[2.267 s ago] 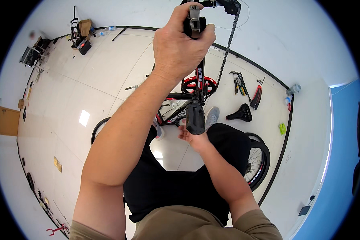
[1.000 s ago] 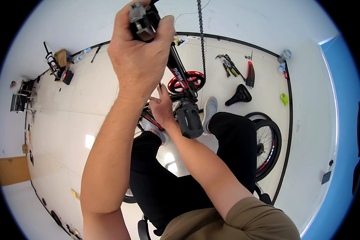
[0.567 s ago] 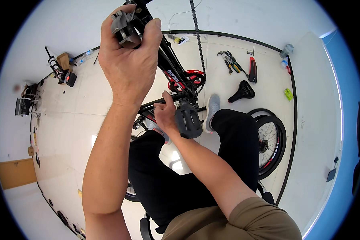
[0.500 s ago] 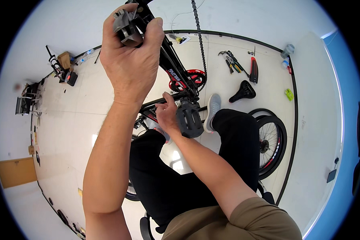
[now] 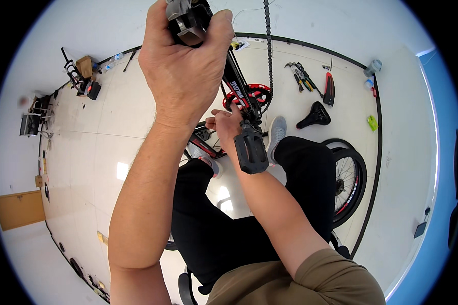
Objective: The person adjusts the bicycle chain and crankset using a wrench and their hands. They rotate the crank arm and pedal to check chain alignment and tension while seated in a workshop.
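My left hand (image 5: 183,76) grips a black and grey metal part (image 5: 188,23) at the upper end of the black bicycle frame (image 5: 236,79). A chain (image 5: 268,43) hangs beside the frame, down to the red-and-black chainring (image 5: 259,91). My right hand (image 5: 224,124) reaches to the lower frame just below that chainring, index finger up by the chainring and other fingers loosely apart. Whether it pinches anything there is partly hidden. A black pedal (image 5: 252,151) stands in front of my right wrist.
On the floor at right lie pliers and hammer (image 5: 303,76), a red-black fender (image 5: 328,90), a saddle (image 5: 314,117), wheels (image 5: 348,180) and a green packet (image 5: 372,122). A fork and box (image 5: 81,76) sit back left. My shoes (image 5: 277,129) flank the frame.
My right hand has risen from below the pedal toward the chainring, its index finger now farther up. My left hand and the frame end have shifted slightly right and up since half a second ago.
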### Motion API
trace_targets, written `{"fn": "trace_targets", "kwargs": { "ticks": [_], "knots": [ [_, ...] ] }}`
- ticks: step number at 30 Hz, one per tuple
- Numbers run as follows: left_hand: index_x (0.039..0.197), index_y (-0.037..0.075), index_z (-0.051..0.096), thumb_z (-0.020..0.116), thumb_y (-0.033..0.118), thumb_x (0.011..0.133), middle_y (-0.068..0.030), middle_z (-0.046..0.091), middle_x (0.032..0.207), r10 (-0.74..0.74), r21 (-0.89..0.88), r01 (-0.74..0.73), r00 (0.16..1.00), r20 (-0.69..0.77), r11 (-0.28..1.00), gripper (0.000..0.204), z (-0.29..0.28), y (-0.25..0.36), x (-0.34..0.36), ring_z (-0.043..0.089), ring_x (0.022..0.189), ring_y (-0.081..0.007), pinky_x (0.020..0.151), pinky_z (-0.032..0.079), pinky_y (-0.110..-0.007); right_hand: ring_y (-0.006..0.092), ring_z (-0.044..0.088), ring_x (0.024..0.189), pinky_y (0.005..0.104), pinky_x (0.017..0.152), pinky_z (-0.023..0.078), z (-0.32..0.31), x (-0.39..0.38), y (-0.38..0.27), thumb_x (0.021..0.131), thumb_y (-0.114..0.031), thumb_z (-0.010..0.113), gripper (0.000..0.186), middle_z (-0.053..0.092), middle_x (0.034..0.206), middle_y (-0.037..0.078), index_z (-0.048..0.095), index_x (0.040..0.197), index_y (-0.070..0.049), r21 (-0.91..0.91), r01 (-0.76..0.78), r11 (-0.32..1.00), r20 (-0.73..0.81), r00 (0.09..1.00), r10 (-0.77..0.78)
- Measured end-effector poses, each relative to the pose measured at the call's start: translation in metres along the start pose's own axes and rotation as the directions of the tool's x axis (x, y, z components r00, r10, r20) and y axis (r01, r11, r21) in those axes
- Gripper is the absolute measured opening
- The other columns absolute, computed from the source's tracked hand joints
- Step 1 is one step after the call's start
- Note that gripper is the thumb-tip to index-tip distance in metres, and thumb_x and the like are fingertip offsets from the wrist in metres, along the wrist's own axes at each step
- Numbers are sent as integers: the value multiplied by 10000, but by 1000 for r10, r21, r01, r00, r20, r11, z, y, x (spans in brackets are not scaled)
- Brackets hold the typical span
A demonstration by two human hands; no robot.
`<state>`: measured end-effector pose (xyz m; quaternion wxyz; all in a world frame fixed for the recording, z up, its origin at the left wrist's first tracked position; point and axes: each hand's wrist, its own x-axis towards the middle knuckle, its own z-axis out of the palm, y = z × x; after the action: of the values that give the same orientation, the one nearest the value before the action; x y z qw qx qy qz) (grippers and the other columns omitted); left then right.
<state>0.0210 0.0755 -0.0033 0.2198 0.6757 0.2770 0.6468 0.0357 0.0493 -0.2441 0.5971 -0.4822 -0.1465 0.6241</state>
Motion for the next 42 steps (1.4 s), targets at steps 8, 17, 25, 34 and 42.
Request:
{"fn": "trace_targets", "kwargs": {
  "ticks": [8, 17, 25, 34, 42],
  "knots": [
    [1232, 3, 533, 656, -7, 927, 11, 579, 746, -2, 24, 2, 1000, -10, 1000, 329, 0, -1, 0, 519, 567, -17, 452, 400, -171, 275, 711, 906, 331, 718, 622, 19, 7, 13, 861, 68, 428, 540, 600, 1171, 215, 357, 1391, 140, -1, 36, 999, -62, 997, -36],
    [1228, 4, 532, 650, -11, 924, 14, 579, 734, -13, 39, 14, 999, -32, 999, 326, 2, 1, -1, 522, 552, -19, 435, 403, -172, 292, 714, 925, 331, 728, 618, 21, 10, 17, 881, 61, 424, 378, 593, 1204, 209, 465, 1254, 102, 109, 4, 994, -61, 998, 3],
    [1209, -5, 537, 635, -30, 919, 15, 573, 736, 65, 131, -64, 998, -1, 989, 307, 1, 4, 1, 526, 566, -25, 457, 429, -173, 214, 706, 860, 303, 735, 601, 19, -25, 27, 924, 66, 400, 499, 617, 1264, 221, 401, 1421, 110, -12, 0, 1000, -29, 1000, -1],
    [1225, 6, 537, 666, -8, 903, 24, 557, 736, -139, -55, 139, 990, -3, 989, 347, 2, 9, 2, 514, 602, -15, 503, 416, -201, 174, 688, 808, 288, 694, 580, -1, -51, 50, 1034, -37, 434, 274, 668, 1058, 139, 551, 1265, 55, -140, -52, 989, -62, 997, 44],
    [1241, 75, 552, 748, 137, 877, -23, 559, 646, -150, 230, 147, 989, -3, 962, 419, -11, 11, 4, 532, 555, -109, 536, 454, -290, 186, 693, 847, 308, 762, 592, -61, -89, 49, 946, 59, 465, 365, 676, 1051, 145, 543, 1303, 56, -568, -26, 822, 187, 969, 159]
  ]
}}
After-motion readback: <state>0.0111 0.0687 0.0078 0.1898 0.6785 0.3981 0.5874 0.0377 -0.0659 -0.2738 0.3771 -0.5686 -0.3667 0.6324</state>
